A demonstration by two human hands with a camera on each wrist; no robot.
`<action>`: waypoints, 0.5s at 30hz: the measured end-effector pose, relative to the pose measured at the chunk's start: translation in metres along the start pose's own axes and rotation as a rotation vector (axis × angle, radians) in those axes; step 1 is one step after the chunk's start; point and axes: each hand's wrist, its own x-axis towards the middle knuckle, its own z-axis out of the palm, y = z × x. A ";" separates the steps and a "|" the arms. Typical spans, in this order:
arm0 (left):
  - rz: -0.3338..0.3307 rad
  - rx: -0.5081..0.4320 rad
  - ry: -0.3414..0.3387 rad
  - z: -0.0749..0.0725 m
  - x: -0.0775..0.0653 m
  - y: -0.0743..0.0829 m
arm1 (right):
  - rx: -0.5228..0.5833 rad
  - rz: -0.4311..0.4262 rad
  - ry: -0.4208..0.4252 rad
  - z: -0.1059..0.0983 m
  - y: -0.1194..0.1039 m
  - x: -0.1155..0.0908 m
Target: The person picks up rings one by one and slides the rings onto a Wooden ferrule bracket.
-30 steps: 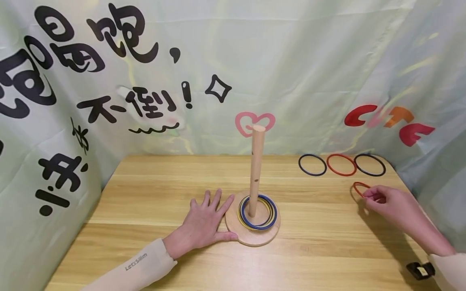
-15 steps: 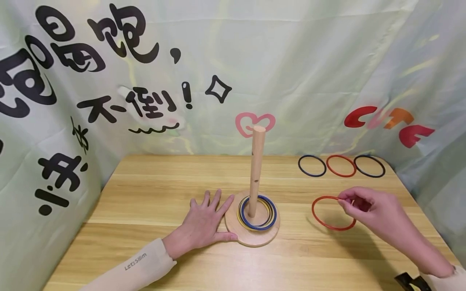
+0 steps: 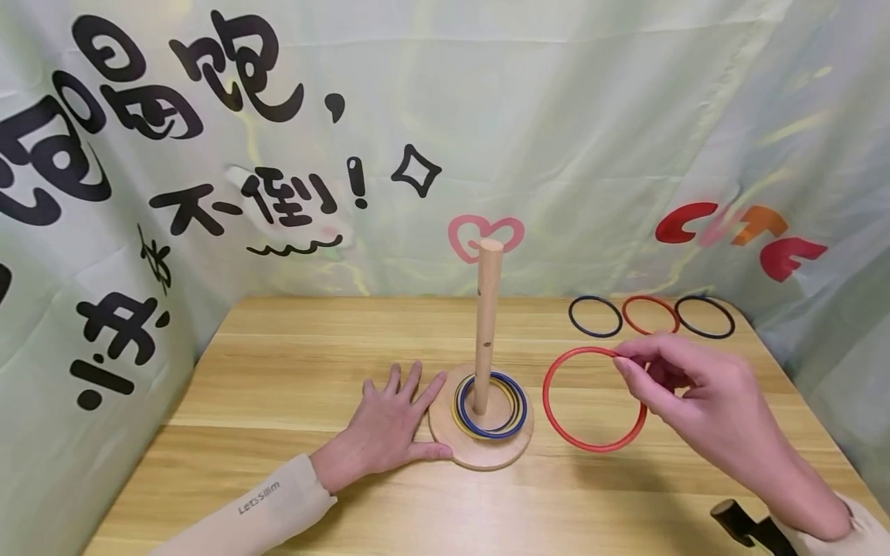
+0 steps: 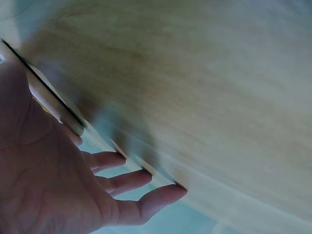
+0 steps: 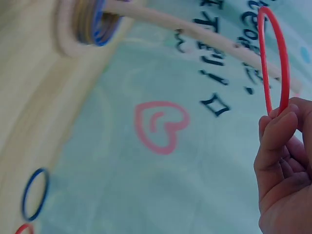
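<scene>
A light wood-grain table [image 3: 278,355] bears an upright wooden post stand [image 3: 487,316] with a round base. The left hand [image 3: 389,428], fingers spread, has thumb and forefinger at the base's edge. The right hand [image 3: 709,401] pinches a thin red ring [image 5: 284,68] above the table, right of the stand. Blue and yellow rings [image 3: 491,435] encircle the post's foot.
</scene>
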 end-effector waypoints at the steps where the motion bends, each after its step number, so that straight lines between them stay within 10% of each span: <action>1: 0.001 -0.002 -0.001 0.000 0.000 0.000 | 0.017 0.005 0.011 0.000 -0.003 0.004; 15: 0.002 -0.006 -0.005 0.000 0.001 -0.001 | 0.575 0.278 0.215 0.010 -0.051 0.067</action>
